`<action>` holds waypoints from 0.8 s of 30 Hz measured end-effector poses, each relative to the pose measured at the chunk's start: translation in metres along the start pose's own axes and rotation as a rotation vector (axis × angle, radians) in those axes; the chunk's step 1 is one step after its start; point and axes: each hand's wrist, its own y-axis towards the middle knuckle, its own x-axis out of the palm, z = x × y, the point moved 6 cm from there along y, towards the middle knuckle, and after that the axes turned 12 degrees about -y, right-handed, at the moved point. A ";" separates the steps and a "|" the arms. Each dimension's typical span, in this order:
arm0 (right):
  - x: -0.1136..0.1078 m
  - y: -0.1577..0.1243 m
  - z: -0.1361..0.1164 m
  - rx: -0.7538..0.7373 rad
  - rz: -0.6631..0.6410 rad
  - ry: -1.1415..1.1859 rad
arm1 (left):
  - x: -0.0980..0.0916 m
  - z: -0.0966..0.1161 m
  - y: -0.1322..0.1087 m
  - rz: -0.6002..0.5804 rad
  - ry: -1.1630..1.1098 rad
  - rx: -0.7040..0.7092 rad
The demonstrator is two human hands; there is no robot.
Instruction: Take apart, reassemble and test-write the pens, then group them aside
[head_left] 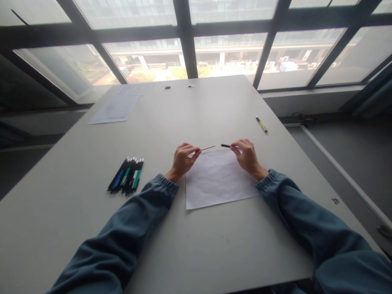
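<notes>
My left hand (184, 159) pinches a thin dark pen refill (208, 148) that points to the right. Facing it, my right hand (246, 156) is closed on a black pen barrel (226, 145), its end turned toward the refill. A small pale gap or clear tip lies between the two pieces; whether they touch is hard to tell. Both hands are held over the top part of a white sheet of paper (219, 179). To the left of my left hand lies a row of several black pens (126, 175) with blue, green and white labels.
A yellow and black pen (261, 125) lies near the table's right edge. More paper sheets (114, 107) are at the far left. Two round holes (167, 87) are in the far part of the white table (214, 253). A small dark piece (335, 201) lies at right. Windows stand behind.
</notes>
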 end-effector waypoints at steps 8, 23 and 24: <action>-0.002 -0.001 -0.006 -0.046 0.000 -0.026 | 0.003 -0.002 -0.001 -0.051 0.016 0.010; 0.006 -0.005 -0.032 -0.266 -0.155 -0.070 | 0.024 0.014 -0.008 -0.232 0.171 0.089; 0.007 -0.005 -0.033 -0.277 -0.160 -0.063 | 0.026 0.015 -0.008 -0.232 0.170 0.090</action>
